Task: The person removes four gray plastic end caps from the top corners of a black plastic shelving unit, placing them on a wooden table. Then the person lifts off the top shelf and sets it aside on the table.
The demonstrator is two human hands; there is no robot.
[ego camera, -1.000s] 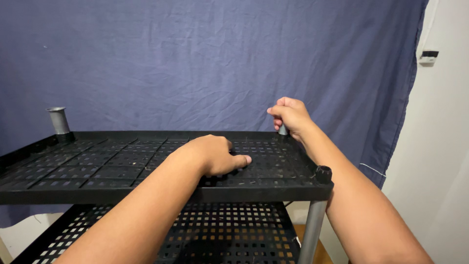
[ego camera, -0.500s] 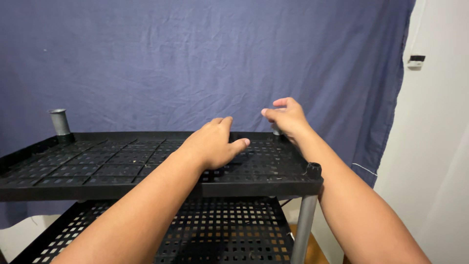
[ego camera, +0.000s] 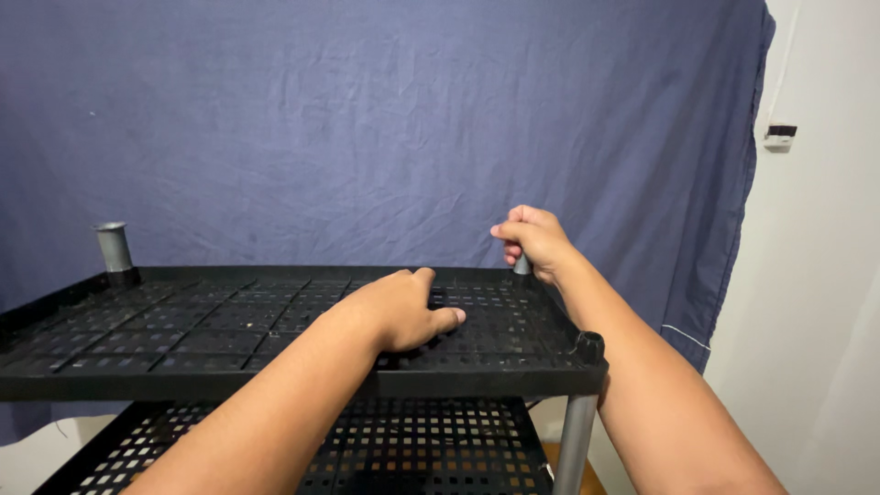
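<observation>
Both hands have come back down since half a second ago: the left hand (ego camera: pixel 401 310), which was lifted off the shelf with fingers loose, now lies palm-down on the top shelf (ego camera: pixel 183 316), and the right hand (ego camera: pixel 533 240), which hovered half open, is now closed again around the short grey post (ego camera: pixel 522 266) at the far right corner.

That right hand is a fist, fingers wrapped over the top of the post so that only its lower end shows beneath the knuckles. The left hand rests flat on the black perforated shelf near its right half, fingers together and the thumb pointing toward the right edge; it grips nothing.

At the far left corner a second grey post (ego camera: pixel 114 247) stands upright and bare. The near right corner has a black socket (ego camera: pixel 590 346) with a grey leg (ego camera: pixel 576 445) running down from it. Below lies a lower shelf (ego camera: pixel 431 440) of the same black grid. A dark blue cloth (ego camera: pixel 367 119) hangs behind, with a white wall (ego camera: pixel 816 275) to the right.
</observation>
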